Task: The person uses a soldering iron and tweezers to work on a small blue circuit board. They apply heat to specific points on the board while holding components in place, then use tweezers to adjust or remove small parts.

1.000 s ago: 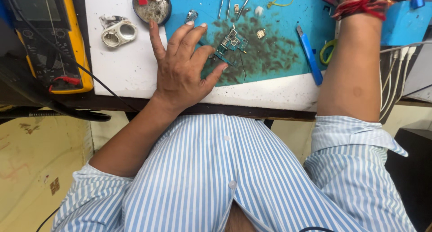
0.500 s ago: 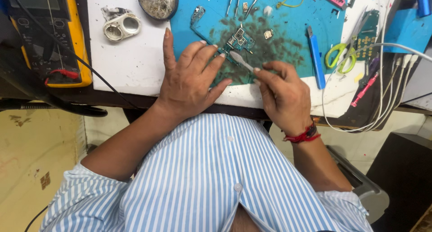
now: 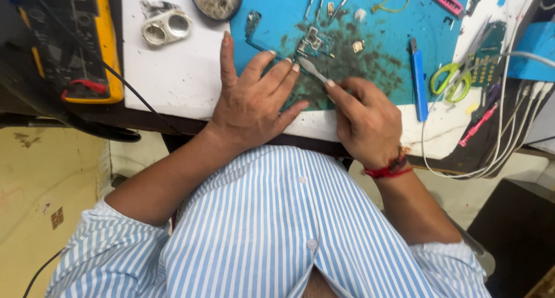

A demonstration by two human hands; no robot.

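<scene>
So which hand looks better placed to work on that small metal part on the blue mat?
Probably the right hand: it holds the slim metal tool, tip at the small part. The left hand lies flat, steadying.

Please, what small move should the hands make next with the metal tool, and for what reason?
Probably the right hand should ease the metal tool a little further toward the small circuit board. The tool's tip lies just short of the board on the blue mat, and the left hand rests flat beside it, fingertips near the board, seemingly steadying it.
</scene>
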